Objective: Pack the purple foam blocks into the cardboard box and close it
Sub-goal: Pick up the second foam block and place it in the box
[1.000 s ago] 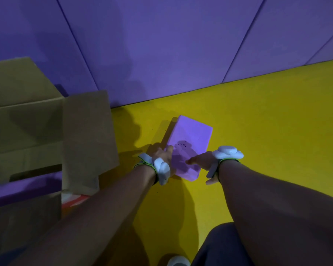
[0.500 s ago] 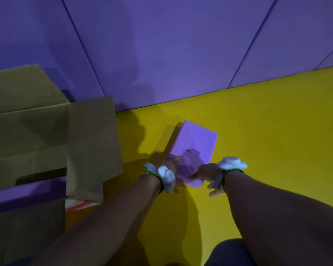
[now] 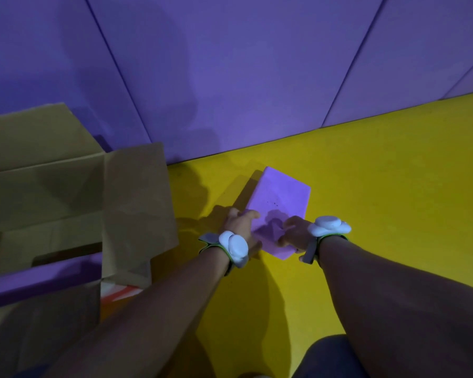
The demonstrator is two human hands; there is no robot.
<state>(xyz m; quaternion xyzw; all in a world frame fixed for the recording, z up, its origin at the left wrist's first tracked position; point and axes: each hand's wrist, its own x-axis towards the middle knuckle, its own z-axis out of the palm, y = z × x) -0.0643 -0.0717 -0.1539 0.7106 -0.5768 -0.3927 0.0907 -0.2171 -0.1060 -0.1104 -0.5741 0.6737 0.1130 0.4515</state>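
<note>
A purple foam block (image 3: 280, 197) is tilted up off the yellow floor, its near end raised. My left hand (image 3: 241, 225) grips its near left edge, thumb on top. Gripping the near right corner is my right hand (image 3: 294, 233). Both wrists carry white sensor bands. The open cardboard box (image 3: 47, 192) stands at the left with its flaps spread. Another purple foam block (image 3: 36, 282) lies inside it, partly hidden by the box wall.
A purple padded wall (image 3: 243, 72) runs behind the block and box. The yellow floor mat (image 3: 393, 186) stretches to the right. A red and white item (image 3: 120, 291) peeks out under the box flap. My dark-clad knee (image 3: 328, 358) is at the bottom.
Both hands have tightened on the block's near end and raised it off the floor. The view has shifted slightly downward.
</note>
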